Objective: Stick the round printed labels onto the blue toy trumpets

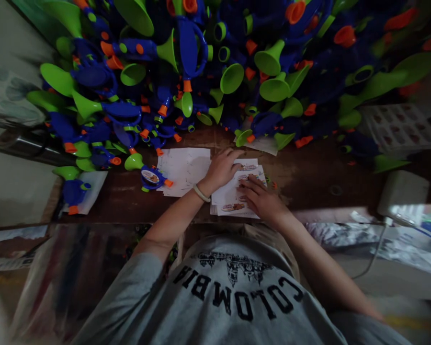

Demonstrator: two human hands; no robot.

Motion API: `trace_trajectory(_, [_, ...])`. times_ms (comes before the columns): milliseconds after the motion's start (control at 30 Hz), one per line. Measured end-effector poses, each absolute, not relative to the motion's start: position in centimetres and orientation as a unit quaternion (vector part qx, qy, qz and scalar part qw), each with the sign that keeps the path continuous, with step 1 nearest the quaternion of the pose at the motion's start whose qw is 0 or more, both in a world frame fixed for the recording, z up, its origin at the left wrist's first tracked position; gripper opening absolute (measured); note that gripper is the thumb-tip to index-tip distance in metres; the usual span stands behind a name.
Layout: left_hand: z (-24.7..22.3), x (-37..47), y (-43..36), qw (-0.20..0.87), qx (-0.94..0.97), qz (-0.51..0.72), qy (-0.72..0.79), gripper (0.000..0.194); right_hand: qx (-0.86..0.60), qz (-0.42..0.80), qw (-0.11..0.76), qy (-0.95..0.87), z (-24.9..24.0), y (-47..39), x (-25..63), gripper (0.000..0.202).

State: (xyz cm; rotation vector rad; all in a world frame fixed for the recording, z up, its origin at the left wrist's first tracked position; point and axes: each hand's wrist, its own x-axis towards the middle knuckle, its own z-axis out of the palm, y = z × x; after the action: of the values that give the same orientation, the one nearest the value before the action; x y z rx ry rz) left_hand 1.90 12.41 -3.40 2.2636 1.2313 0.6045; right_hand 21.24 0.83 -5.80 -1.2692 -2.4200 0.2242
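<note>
Sheets of printed stickers (pixel 221 196) lie on the table in front of me, slightly fanned. My left hand (pixel 221 168), with a pale band at the wrist, rests across the upper left of these sheets, fingers stretched out. Lower and to the right, my right hand (pixel 263 197) lies on the same sheets with its fingertips on the printed pictures; its thumb is hidden. Left of my left hand is a stack of white paper (pixel 188 167). A blue toy trumpet (pixel 151 177) with a green bell, an orange mouthpiece and an oval sticker lies beside that stack.
A large heap of blue, green and orange toy trumpets (pixel 196 52) covers the back. A dark cylinder (pixel 32 143) lies at the left. More sticker sheets (pixel 400 127) lie at the right, near a white box with a cable (pixel 402 194). The brown table's (pixel 309 187) front edge is close to me.
</note>
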Motion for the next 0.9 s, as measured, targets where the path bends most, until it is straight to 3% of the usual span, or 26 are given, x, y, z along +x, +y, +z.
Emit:
trace_trajectory(167, [-1.8,0.5,11.8,0.362,0.769,0.311,0.424,0.045,-0.556,0.046,0.464,-0.688,-3.9,2.2,22.3,0.021])
trace_trajectory(300, [0.4,-1.0,11.1,0.421,0.744,0.356,0.377,0.045,-0.526,0.235,0.546,-0.608,-2.4,3.8,21.6,0.018])
trace_trajectory(400, [2.5,-1.4,10.0,0.418,0.750,0.349,0.376,0.045,-0.498,0.302,0.571,-0.579,-1.9,3.7,20.1,0.020])
trace_trajectory(567, [5.3,-0.4,7.7,0.395,0.767,0.346,0.369,0.038,-0.523,0.233,0.567,-0.592,-1.0,1.7,18.4,0.030])
trace_trajectory(800, [7.0,0.4,5.6,0.377,0.771,0.368,0.359,0.028,-0.534,0.165,0.533,-0.635,2.0,0.2,18.5,0.012])
trace_trajectory(900, [7.3,0.5,5.2,0.385,0.755,0.382,0.367,0.025,-0.506,0.123,0.550,-0.653,2.8,0.0,18.4,0.015])
